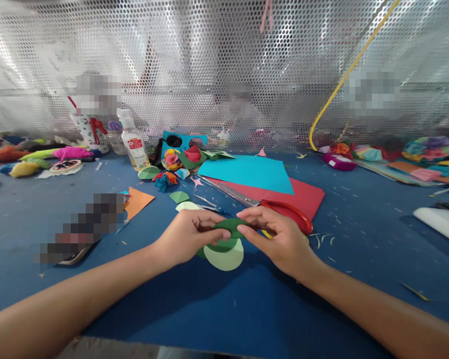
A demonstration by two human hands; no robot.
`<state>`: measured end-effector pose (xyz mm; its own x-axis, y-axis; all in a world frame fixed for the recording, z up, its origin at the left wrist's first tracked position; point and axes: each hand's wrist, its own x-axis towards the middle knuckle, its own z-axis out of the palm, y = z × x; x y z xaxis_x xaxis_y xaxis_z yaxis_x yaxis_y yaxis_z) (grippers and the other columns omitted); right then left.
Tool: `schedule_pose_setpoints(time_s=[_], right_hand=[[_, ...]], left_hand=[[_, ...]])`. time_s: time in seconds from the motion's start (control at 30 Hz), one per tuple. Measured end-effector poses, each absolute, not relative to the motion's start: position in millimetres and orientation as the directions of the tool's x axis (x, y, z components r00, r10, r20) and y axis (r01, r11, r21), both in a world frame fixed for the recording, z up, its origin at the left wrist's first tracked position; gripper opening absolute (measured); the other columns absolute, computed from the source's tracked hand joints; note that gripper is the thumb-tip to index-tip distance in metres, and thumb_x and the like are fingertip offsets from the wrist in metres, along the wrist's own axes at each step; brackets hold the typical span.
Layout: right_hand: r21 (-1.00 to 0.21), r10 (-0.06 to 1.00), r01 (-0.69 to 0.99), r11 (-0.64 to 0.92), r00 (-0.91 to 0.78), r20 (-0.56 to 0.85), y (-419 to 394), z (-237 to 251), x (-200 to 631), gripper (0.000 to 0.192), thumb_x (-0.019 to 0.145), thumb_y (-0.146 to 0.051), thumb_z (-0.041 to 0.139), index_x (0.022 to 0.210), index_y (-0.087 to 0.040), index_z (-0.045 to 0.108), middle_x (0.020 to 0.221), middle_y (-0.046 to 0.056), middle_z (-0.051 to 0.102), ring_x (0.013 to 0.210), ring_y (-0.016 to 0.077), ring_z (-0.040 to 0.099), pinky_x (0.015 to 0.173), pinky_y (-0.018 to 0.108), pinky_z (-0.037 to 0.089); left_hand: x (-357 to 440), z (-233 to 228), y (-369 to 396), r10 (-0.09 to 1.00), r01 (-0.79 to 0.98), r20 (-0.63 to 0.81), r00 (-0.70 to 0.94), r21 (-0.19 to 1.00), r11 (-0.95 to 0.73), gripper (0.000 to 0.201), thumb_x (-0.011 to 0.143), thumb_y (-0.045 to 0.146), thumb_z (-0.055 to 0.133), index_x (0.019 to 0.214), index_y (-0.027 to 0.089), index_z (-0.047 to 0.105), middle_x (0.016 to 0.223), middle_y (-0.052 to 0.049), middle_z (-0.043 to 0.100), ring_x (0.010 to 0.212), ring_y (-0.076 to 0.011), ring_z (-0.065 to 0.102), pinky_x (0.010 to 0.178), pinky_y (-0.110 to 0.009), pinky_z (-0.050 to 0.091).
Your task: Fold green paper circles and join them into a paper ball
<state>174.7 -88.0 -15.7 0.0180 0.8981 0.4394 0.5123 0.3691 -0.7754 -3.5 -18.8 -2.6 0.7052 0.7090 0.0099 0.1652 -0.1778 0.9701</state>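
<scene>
The blue tabletop (224,304) carries cyan paper (247,173) on red paper (307,197) at the far side. Nearer, red-handled scissors (280,209). Left hand (185,238) and right hand (280,239) pinch a dark green paper strip (230,227) — over a pale green disc (224,255) (centre, near).

Bottle (133,140), clear plastic, toward far left of the counter (359,239): red-and-white label (136,145) on its front, print too small and blurred to read. No brand or number made out on it. Red-handled scissors (284,212) near counter middle: no marking legible. Coloured paper sheets and cut-outs: plain, no writing. Nothing else carries readable text, numerals or signs.
</scene>
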Motion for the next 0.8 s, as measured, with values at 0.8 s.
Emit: schedule_pose_setpoints(time_s=[0.8], right_hand=[[-0.785,0.903,0.495,0.373,0.001,0.43,-88.7,-17.2,175.6,0.016,0.078,-0.026,0.057,0.094,-0.021,0.057,0.081,0.002,0.066,0.073,0.0138,0.063,0.063,0.023,0.053]], left_hand=[[-4.0,-4.2,-20.6,0.705,0.166,0.02,0.709,0.967,-0.194,0.026,0.071,0.03,0.064,0.092,0.014,0.065,0.073,-0.003,0.069,0.066,-0.0137,0.062,0.061,-0.023,0.05]])
